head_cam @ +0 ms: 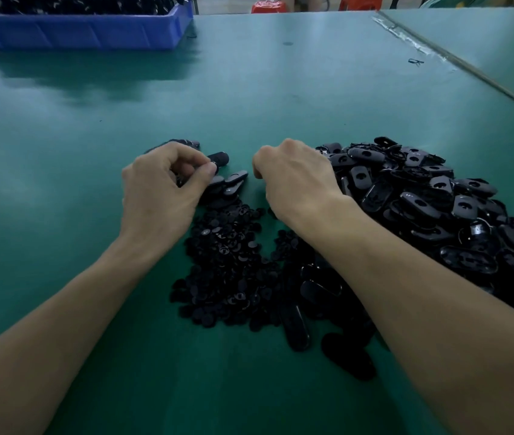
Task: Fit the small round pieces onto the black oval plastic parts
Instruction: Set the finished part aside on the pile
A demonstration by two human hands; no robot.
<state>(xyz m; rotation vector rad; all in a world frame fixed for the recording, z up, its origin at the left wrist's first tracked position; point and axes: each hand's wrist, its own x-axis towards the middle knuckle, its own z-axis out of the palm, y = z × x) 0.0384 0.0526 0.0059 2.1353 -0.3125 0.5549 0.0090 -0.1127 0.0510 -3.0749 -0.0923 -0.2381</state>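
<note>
A big heap of black oval plastic parts (pixel 431 199) lies at the right of the green table. Between my forearms spreads a pile of small round black pieces (pixel 227 265). My left hand (pixel 161 189) has its fingers curled and pinches a black oval part (pixel 219 158) above a small cluster of oval parts (pixel 230 183). My right hand (pixel 293 177) is curled knuckles-up beside the heap; what its fingertips hold is hidden.
A blue plastic bin (pixel 86 29) full of black parts stands at the far left. A seam (pixel 456 58) divides the green table (pixel 281 89) from another surface at the far right. Red stools (pixel 268 6) show beyond the far edge.
</note>
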